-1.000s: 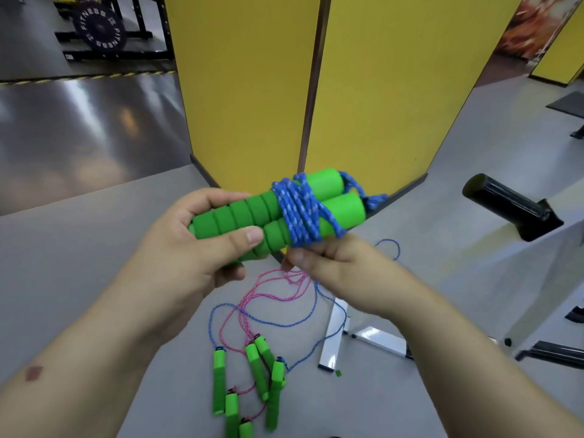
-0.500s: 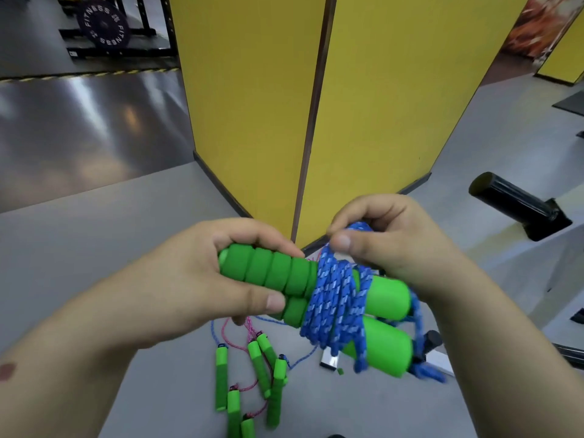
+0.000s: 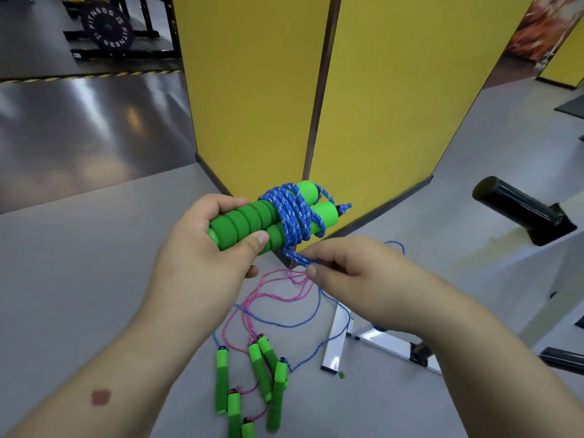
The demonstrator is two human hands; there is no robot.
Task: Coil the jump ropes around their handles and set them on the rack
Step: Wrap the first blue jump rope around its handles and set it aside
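Left hand [image 3: 202, 257] grips the soft foam handles [image 3: 249, 221]; right hand [image 3: 350, 273] pinches the limp, light rope [image 3: 292, 213] near its coil.

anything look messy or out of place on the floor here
Yes: several green-handled jump ropes lie loose on the grey floor, their pink and blue cords tangled together, uncoiled. Nothing looks broken.

Yellow partition panels [image 3: 379, 105]; weight plate [image 3: 106, 25] far left; black roller pad, perhaps [image 3: 512, 202], right.
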